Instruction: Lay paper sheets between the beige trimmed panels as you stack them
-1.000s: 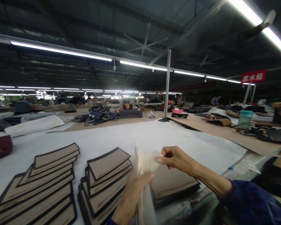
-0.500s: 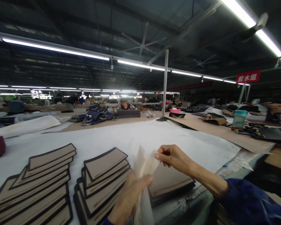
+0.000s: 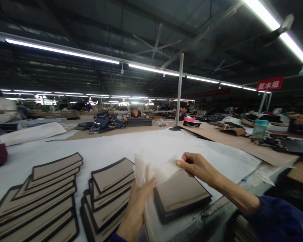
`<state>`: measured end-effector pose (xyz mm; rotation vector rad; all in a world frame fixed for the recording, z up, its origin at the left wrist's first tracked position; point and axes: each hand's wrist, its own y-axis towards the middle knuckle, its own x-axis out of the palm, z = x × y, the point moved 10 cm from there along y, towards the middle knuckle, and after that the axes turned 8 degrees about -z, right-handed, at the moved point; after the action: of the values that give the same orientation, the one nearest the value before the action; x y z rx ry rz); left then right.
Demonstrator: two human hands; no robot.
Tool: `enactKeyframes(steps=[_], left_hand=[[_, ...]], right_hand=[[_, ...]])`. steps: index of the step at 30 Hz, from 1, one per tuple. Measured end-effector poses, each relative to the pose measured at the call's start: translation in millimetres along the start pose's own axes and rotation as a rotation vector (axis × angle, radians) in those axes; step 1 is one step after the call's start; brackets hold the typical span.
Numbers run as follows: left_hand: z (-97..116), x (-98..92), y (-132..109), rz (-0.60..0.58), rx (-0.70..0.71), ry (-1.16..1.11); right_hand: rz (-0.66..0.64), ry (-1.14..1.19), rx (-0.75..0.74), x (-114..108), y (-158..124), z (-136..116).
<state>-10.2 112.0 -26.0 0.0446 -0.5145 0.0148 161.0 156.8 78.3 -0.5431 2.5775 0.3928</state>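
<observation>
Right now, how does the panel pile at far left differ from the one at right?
The left pile is fanned out; the right pile is closely stacked. The left pile shows several broad faces; the right pile, mainly one. Both show grey-brown faces with dark edges.

Here's our sheaf of thin cream sheets (image 3: 140,170)!
We see it bunched, far end raised, near centre, with one blurred, paler sheet (image 3: 166,172) spread out right.
</observation>
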Motion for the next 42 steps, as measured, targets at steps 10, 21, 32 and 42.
enactKeyframes(steps=[10,21,32,42], left_hand=[[-1.4,-27.7,20.9,0.071,0.028,-0.047],[-6.5,-29.2,52.6,-0.133,-0.029,-0.08],[-12.3,-17.3,51.0,-0.378,0.025,-0.187],[14.0,-17.3,35.1,-0.3,0.178,-0.246]], right_hand=[[-0.237,0.049,0.146,37.0,-12.8,21.8],[0.074,0.233,0.037,-15.0,-11.0,0.4],[0.025,0.313,0.058,-7.9,-15.7,9.1],[0.062,0.432,0.09,-19.2,-15.0,27.6]])
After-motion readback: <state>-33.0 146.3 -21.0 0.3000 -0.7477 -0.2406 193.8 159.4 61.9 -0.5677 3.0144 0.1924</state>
